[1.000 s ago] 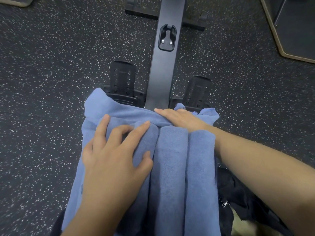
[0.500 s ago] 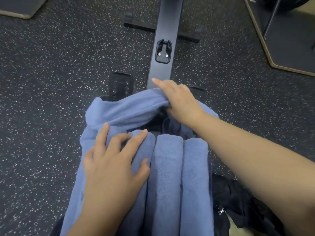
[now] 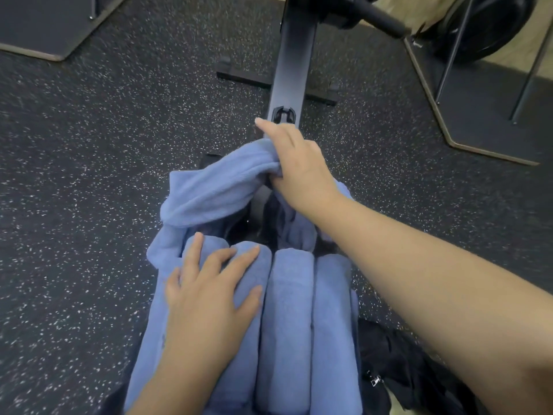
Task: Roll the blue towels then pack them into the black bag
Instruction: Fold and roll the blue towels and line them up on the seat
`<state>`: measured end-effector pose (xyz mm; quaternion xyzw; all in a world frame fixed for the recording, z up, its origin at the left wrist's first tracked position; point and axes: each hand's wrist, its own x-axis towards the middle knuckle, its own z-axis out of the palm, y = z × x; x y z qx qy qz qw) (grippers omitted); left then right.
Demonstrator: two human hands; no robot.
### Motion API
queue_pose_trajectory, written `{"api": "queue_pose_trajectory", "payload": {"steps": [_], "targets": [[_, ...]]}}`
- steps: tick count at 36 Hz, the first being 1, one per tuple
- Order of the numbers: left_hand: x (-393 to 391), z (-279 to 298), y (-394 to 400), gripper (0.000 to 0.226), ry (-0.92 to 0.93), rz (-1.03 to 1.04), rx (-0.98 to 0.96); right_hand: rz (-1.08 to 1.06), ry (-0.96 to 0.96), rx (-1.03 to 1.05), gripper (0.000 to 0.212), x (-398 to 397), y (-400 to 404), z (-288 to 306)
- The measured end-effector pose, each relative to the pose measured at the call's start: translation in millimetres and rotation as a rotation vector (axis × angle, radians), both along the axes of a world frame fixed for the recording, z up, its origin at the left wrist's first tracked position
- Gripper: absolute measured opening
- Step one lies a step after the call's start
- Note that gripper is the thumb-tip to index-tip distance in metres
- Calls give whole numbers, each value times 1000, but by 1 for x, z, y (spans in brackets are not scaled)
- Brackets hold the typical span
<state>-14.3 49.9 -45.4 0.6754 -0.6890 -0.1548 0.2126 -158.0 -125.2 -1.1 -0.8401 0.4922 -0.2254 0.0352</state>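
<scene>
Your left hand (image 3: 209, 298) rests flat-fingered on three rolled towels (image 3: 284, 324) while your right hand (image 3: 296, 163) grips a loose towel (image 3: 215, 187) lifted beyond them, unrolled, and the bag (image 3: 398, 366) beside the rolls awaits packing.

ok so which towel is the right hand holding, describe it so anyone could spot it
Start at the black rail running up the middle of the floor. At its near end the right hand grips a loose blue towel. Unlike the rolled towels lying side by side under the left hand, it is lifted and bunched, unrolled.
</scene>
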Motion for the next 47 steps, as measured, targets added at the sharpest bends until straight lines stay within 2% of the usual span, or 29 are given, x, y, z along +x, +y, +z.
{"api": "queue_pose_trajectory", "payload": {"steps": [8,15,17,24,33,40,42,47], "targets": [[11,0,9,45,66,-23,-17,-79,-5,-24,75,17,7,60],[29,37,24,47,94,38,17,-105,27,-77,74,34,36,116],[37,56,28,55,149,92,41,-119,9,-93,72,38,46,134],[56,129,42,75,243,175,-114,-157,-40,-160,69,45,87,209],[61,226,78,106,244,105,-360,-95,-83,-252,70,49,171,289],[65,266,127,121,261,71,-464,24,-143,-323,71,40,255,324],[67,272,143,118,264,77,-451,50,-161,-328,70,34,277,327],[77,280,189,78,238,68,-417,89,-180,-296,56,16,331,317]]}}
